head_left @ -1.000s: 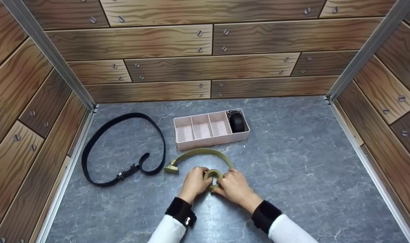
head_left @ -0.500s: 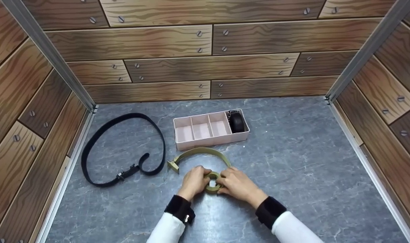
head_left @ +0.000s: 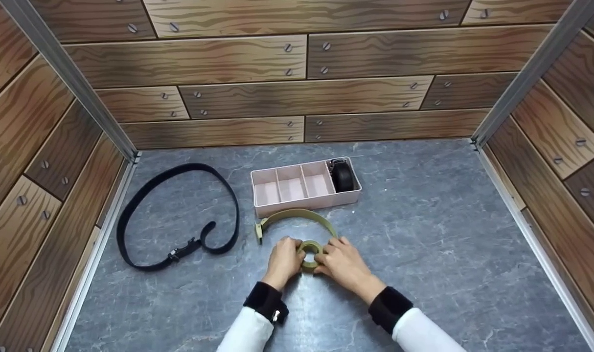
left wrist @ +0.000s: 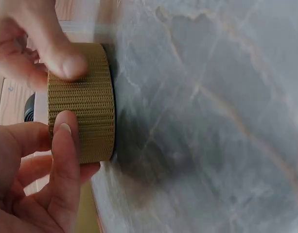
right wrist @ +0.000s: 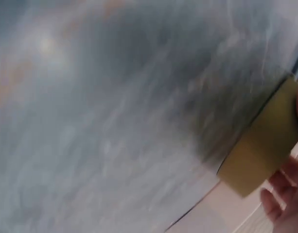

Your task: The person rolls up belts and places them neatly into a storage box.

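Observation:
An olive webbing belt is partly wound into a ring-shaped coil (head_left: 308, 267), which stands on edge on the floor in the left wrist view (left wrist: 88, 104). My left hand (head_left: 283, 261) grips the coil's left side with curled fingers and thumb. From the right, my right hand (head_left: 345, 266) pinches it too; the thumb presses the ribbed webbing. The unwound strap (head_left: 299, 213) arcs behind both hands, from near the right fingers to a buckle (head_left: 259, 233) at the left. In the right wrist view, the coil (right wrist: 260, 141) is blurred at the edge beside the right fingers (right wrist: 272, 204).
A pink tray (head_left: 297, 204) with compartments lies just behind the strap. Its rightmost compartment holds a rolled black belt (head_left: 344, 176); the other compartments hold nothing. A long black belt (head_left: 237, 205) lies in a loop at the left. Wood-patterned walls (head_left: 243, 100) enclose the grey floor (head_left: 448, 220).
The buckle end has been drawn to the right and turned from flat to upright, and the free strap has shortened. The coil and both hands have shifted slightly, with the coil still held.

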Tool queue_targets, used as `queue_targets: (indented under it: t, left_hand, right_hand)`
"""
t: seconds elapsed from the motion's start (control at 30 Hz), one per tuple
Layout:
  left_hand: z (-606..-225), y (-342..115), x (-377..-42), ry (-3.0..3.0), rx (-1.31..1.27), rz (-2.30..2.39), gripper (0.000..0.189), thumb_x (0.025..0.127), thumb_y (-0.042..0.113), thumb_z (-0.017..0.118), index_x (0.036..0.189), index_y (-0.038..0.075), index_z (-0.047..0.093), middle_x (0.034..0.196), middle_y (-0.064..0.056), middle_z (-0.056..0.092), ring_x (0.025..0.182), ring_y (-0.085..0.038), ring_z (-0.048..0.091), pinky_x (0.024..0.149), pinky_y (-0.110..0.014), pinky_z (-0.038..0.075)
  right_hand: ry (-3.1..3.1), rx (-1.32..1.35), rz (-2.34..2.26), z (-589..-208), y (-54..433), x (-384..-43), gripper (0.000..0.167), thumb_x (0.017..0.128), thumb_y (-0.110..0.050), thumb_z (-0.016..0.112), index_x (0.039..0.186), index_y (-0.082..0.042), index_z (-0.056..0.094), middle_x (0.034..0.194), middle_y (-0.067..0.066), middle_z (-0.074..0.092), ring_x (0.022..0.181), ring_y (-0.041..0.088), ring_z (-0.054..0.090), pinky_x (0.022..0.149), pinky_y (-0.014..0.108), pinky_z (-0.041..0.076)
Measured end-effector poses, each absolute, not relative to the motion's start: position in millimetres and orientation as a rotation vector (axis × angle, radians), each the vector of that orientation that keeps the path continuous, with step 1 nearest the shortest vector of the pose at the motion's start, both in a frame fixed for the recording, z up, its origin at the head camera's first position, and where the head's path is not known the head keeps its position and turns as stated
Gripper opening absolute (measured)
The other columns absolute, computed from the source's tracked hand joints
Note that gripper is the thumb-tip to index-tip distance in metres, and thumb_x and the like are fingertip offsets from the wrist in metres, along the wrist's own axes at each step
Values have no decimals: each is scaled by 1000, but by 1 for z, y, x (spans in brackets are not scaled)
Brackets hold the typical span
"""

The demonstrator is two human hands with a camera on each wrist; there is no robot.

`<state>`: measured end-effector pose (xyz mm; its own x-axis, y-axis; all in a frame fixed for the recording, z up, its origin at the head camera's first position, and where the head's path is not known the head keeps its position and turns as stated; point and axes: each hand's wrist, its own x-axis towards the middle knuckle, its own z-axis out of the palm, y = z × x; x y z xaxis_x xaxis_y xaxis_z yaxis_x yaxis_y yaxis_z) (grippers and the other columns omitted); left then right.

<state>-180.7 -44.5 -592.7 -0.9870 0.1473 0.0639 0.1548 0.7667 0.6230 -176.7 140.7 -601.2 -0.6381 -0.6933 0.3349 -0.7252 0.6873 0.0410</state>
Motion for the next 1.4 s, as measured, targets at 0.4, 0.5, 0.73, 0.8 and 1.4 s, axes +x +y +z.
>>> queue_targets:
  t: [0.4, 0.5, 0.73, 0.8, 1.4]
  left_hand:
    - [-590, -57, -183, -3042, -548, -992, 7, 86, 12, 69, 90, 10, 75, 85, -5, 68, 79, -24, 64, 72, -39, 52]
    - [-592, -55, -177, -3008, -391, -1092, 12, 84, 13, 72, 94, 7, 75, 85, -5, 68, 80, -23, 64, 73, -39, 51]
    - [-593, -51, -172, -2946, -284, -1107, 7, 80, 5, 69, 74, 8, 69, 76, -6, 63, 65, -20, 60, 61, -34, 49]
    - [-592, -51, -174, -2966, -350, -1042, 15, 80, 4, 68, 68, 12, 63, 73, -4, 60, 62, -18, 57, 57, -33, 47]
    - [-598, -49, -169, -2884, -321, -781, 26, 80, 11, 72, 60, 11, 55, 64, -7, 62, 59, -28, 62, 51, -40, 48]
  right_hand:
    - [-2623, 1323, 204, -593, 147, -177, 30, 80, -48, 73, 95, -22, 78, 87, -3, 60, 86, 17, 54, 82, 37, 39]
    - [-2606, 1215, 201, -594, 141, -173, 28, 77, -49, 75, 86, -23, 78, 80, -2, 59, 79, 19, 54, 78, 38, 39]
    - [-2635, 1179, 251, -593, 138, -170, 26, 76, -47, 76, 83, -22, 77, 77, -1, 59, 77, 19, 53, 76, 37, 40]
    - [-2655, 1250, 278, -592, 142, -173, 25, 76, -44, 77, 90, -22, 78, 82, -1, 60, 82, 19, 54, 83, 38, 41]
    - [-2603, 1137, 230, -603, 133, -163, 27, 75, -48, 76, 81, -22, 75, 73, -1, 59, 73, 20, 55, 82, 42, 40]
